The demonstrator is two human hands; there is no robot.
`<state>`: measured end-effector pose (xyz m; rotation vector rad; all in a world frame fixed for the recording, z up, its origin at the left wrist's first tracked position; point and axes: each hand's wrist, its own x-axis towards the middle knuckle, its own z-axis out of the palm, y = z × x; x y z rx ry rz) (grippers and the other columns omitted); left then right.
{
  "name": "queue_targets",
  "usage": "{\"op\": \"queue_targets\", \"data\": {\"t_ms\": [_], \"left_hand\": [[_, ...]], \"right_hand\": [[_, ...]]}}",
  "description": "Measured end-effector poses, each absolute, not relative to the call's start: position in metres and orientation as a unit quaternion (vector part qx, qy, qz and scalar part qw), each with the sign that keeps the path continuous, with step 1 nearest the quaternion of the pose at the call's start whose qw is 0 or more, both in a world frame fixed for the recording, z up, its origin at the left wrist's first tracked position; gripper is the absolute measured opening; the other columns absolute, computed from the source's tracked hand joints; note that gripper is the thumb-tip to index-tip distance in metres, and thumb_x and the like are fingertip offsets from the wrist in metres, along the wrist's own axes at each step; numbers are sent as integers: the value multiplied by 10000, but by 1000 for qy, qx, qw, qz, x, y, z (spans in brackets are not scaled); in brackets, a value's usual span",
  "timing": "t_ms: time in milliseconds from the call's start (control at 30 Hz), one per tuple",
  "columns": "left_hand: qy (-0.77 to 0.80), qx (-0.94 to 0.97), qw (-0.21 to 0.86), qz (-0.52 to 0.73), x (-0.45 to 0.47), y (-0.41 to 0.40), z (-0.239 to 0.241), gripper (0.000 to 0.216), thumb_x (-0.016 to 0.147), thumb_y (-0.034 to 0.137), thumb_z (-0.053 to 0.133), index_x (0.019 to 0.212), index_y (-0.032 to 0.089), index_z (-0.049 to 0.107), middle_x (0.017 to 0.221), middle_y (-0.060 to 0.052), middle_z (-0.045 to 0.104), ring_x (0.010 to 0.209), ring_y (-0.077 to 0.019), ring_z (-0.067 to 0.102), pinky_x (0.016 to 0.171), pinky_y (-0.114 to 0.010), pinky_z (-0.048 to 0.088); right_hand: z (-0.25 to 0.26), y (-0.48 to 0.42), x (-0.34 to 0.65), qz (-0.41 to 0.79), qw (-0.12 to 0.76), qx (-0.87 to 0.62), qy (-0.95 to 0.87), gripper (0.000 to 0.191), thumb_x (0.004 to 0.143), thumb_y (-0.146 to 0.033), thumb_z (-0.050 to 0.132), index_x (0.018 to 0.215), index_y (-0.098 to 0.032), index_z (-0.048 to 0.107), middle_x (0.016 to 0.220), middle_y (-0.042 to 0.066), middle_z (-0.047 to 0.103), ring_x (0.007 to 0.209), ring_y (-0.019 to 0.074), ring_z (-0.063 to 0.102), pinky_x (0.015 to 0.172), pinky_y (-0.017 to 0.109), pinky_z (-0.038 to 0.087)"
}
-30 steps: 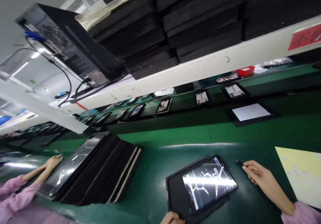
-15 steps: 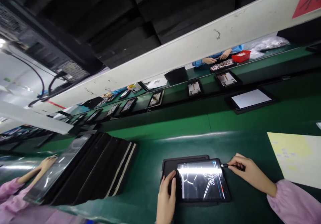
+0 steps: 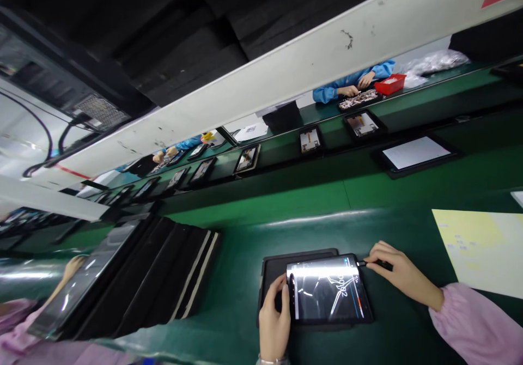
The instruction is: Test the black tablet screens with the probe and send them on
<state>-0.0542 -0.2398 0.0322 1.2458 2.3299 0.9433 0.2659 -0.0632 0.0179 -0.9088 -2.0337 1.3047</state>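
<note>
A black tablet point(image 3: 327, 294) lies on the green bench, its lit screen showing white scribbled lines and a bright glare band. Beneath it, and jutting out at the upper left, is a black flat pad or case point(image 3: 272, 267). My left hand point(image 3: 274, 316) holds the tablet's left edge with bent fingers. At the tablet's right edge, my right hand point(image 3: 394, 269) pinches a slim black plug point(image 3: 386, 265) with a bright metal end. That end meets the tablet's edge near its upper right corner; whether it is inserted I cannot tell.
Black foam slabs point(image 3: 163, 278) stand left of the tablet. A yellow-and-white paper point(image 3: 478, 250) lies on the right. Beyond runs a line with several tablets, one with a white screen point(image 3: 417, 152). A white beam point(image 3: 245, 95) crosses overhead. Co-workers' hands point(image 3: 349, 90) are at the far side.
The view has shifted slightly. My left fingers have curled more around the tablet's left edge. My right hand keeps the plug at the tablet's right edge.
</note>
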Motion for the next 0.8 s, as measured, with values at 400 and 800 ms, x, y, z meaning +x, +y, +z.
{"op": "queue_targets", "data": {"t_ms": [400, 800], "left_hand": [[838, 394, 115, 359, -93, -237, 30, 585, 970, 562, 462, 1450, 227, 438, 1519, -123, 492, 1444, -277, 415, 1241, -490, 245], [812, 348, 248, 398, -61, -239, 17, 576, 1020, 515, 373, 1530, 251, 328, 1550, -99, 460, 1448, -239, 401, 1204, -431, 339]], "right_hand": [[12, -72, 262, 467, 277, -373, -753, 330, 1023, -496, 504, 1219, -277, 654, 1182, 80, 627, 1175, 263, 544, 1039, 447, 463], [16, -72, 286, 360, 276, -363, -814, 274, 1026, -454, 513, 992, -261, 704, 1174, 86, 637, 1200, 288, 534, 1030, 471, 473]]}}
